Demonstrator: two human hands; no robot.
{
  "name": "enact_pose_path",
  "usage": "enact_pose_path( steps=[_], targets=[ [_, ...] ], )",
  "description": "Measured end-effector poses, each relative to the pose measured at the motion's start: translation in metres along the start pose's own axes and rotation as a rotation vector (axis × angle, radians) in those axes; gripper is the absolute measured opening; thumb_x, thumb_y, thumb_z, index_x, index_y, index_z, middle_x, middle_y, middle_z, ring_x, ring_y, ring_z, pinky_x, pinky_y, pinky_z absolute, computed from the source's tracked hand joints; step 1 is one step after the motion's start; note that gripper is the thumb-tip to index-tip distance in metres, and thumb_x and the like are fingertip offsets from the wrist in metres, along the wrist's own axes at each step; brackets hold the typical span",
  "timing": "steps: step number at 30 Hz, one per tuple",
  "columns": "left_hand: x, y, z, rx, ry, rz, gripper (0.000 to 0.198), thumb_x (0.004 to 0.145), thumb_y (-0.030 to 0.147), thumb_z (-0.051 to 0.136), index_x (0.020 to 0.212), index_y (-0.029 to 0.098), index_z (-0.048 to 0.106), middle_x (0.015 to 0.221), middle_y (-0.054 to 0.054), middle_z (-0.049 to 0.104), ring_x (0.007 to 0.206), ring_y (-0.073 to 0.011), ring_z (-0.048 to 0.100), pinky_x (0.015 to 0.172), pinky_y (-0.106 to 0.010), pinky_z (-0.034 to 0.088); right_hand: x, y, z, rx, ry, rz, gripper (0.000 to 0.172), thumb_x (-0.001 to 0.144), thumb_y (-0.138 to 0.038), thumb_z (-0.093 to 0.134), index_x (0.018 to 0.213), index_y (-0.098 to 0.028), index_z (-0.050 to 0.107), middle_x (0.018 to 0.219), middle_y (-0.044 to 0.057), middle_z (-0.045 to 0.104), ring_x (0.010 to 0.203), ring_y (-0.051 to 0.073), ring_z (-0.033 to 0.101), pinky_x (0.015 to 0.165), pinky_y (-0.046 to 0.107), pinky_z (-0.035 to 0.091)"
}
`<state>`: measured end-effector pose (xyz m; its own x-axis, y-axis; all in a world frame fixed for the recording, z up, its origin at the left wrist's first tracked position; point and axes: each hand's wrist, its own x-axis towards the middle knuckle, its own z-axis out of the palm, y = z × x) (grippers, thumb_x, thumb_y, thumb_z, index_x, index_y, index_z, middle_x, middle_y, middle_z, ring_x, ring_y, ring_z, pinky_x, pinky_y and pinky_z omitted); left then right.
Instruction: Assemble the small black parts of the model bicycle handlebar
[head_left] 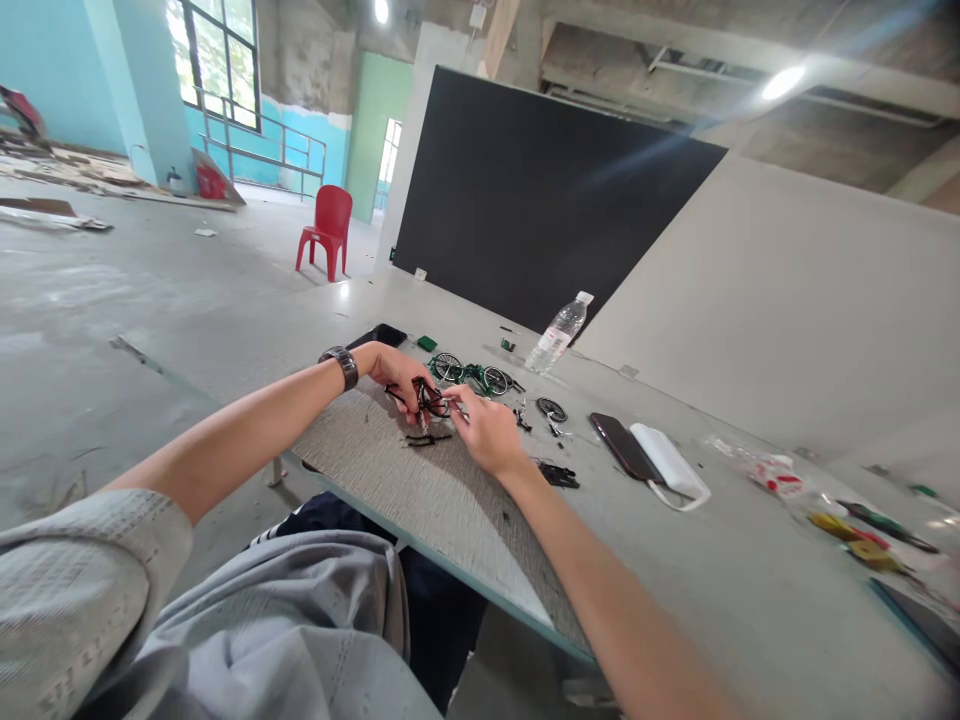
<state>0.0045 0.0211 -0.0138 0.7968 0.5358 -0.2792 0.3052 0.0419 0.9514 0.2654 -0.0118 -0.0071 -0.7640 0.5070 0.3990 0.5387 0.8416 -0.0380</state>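
Observation:
My left hand, with a dark watch on its wrist, is closed on a small black model bicycle held just over the table. The fingers of my right hand pinch at the near right side of that model; whatever lies between the fingertips is too small to make out. A black part like a handlebar shows below the model. Just behind my hands stands a green model bicycle with spoked wheels. To the right lie a loose small wheel and several black parts.
A clear plastic bottle stands behind the parts. A phone and a white power bank with a cable lie to the right. Farther right are screwdriver-like tools. A black panel rises behind the table; a red chair stands beyond.

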Motion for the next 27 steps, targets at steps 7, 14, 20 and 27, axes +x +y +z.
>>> enact_pose_path(
  steps=[7,14,20,27],
  targets=[
    [0.003,-0.003,-0.002,-0.013,-0.001,-0.006,0.04,0.078,0.033,0.087,0.115,0.025,0.076,0.104,-0.007,0.081,0.082,-0.0184,0.077,0.066,-0.024,0.059,0.009,0.002,0.008,0.108,0.018,0.028,0.024,0.104,-0.025,0.049,0.124,-0.026,0.063,0.115,0.003,0.079,0.103,0.023,0.075,0.08,0.03,0.05],
    [0.003,-0.002,-0.001,-0.019,0.015,0.013,0.036,0.077,0.033,0.087,0.111,0.024,0.076,0.1,-0.007,0.082,0.077,-0.0178,0.078,0.059,-0.021,0.058,0.015,-0.003,0.012,0.206,0.09,0.033,0.024,0.101,-0.024,0.05,0.121,-0.025,0.064,0.114,0.005,0.078,0.104,0.023,0.074,0.087,0.032,0.051],
    [0.003,0.0,0.001,-0.035,0.022,0.0,0.038,0.075,0.033,0.089,0.11,0.023,0.077,0.098,-0.008,0.082,0.077,-0.0185,0.078,0.058,-0.022,0.059,0.011,-0.002,0.008,0.349,0.132,0.082,0.022,0.098,-0.027,0.051,0.115,-0.024,0.065,0.109,0.005,0.078,0.093,0.021,0.073,0.082,0.031,0.051],
    [0.003,-0.003,-0.002,-0.01,0.005,0.014,0.036,0.077,0.034,0.087,0.11,0.024,0.077,0.098,-0.008,0.082,0.077,-0.019,0.079,0.06,-0.022,0.06,0.015,-0.006,0.011,0.366,0.165,0.074,0.022,0.098,-0.027,0.05,0.113,-0.024,0.066,0.109,0.005,0.079,0.095,0.021,0.073,0.083,0.03,0.05]
  ],
)
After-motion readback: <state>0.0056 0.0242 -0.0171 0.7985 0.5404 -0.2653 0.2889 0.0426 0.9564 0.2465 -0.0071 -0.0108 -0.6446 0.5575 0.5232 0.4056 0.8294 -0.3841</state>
